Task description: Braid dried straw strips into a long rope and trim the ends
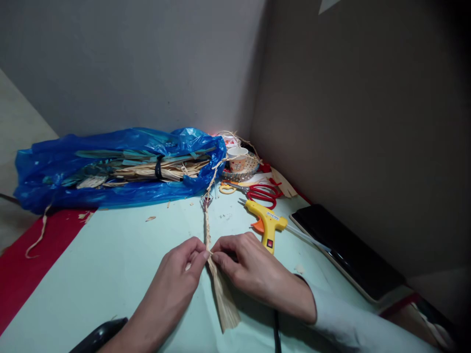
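1. From here I count two hands on one twisted cord (207, 230), above the pale green table cover (128, 245), midway between the blue bag and the glue gun.
2. The left hand (182, 269) pinches it between thumb and forefinger; the right hand (250, 264) does likewise just beside, its other fingers curled.
3. I see two pairs of scissors, red-handled (263, 192) and yellow-handled (228, 189), near each other; one yellow glue gun (270, 220) with a clear glue stick (305, 235) in its back; one black slab (346, 250) at the right.
4. One blue plastic bag (37, 171) lies gaping, with a bundle of dry strips (147, 171) inside, bound by a black tie (158, 166).
5. One patterned cup (237, 163) stands in or against a dotted basket (250, 166); I can't tell which, nor what the cup holds.
6. The cord is straw-coloured and knobbly, tightly twisted beyond the fingers; nearer the person it fans into a flat, finely ribbed loose end (224, 304).
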Demonstrator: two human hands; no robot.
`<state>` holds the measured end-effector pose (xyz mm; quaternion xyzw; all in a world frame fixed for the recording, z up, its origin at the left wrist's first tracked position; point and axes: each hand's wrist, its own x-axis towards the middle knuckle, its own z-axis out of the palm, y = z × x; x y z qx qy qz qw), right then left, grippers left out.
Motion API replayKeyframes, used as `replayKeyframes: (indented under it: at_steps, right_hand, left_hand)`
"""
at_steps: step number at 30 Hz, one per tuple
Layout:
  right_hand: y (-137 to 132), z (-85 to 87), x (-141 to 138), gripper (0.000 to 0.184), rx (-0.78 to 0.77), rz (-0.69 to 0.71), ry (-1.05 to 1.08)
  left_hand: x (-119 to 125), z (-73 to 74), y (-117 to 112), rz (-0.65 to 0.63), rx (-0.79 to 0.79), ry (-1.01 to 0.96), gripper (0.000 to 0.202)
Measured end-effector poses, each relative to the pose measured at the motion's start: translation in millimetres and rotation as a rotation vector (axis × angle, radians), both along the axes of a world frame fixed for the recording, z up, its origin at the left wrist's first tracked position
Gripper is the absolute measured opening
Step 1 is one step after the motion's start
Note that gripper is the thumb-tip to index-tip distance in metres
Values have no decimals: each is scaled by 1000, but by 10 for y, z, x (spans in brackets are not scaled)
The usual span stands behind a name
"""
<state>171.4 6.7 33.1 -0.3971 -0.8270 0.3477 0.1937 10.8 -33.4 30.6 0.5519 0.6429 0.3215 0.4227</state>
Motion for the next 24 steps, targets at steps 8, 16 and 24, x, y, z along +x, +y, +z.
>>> replayKeyframes:
  at_steps: [8,16,24]
  right_hand:
    - [-62,36,-1,23,140,-18,-95]
    - [-255,-68,-43,13,511,255,-242]
    - [-218,-52,-45,23,465,244,-82]
  left_hand:
    - [-10,7,22,-22,6,74,25]
    - [-56,-61,18,-31,-126,-195,28]
    - [-93,-116,-28,-57,-94,-309,32]
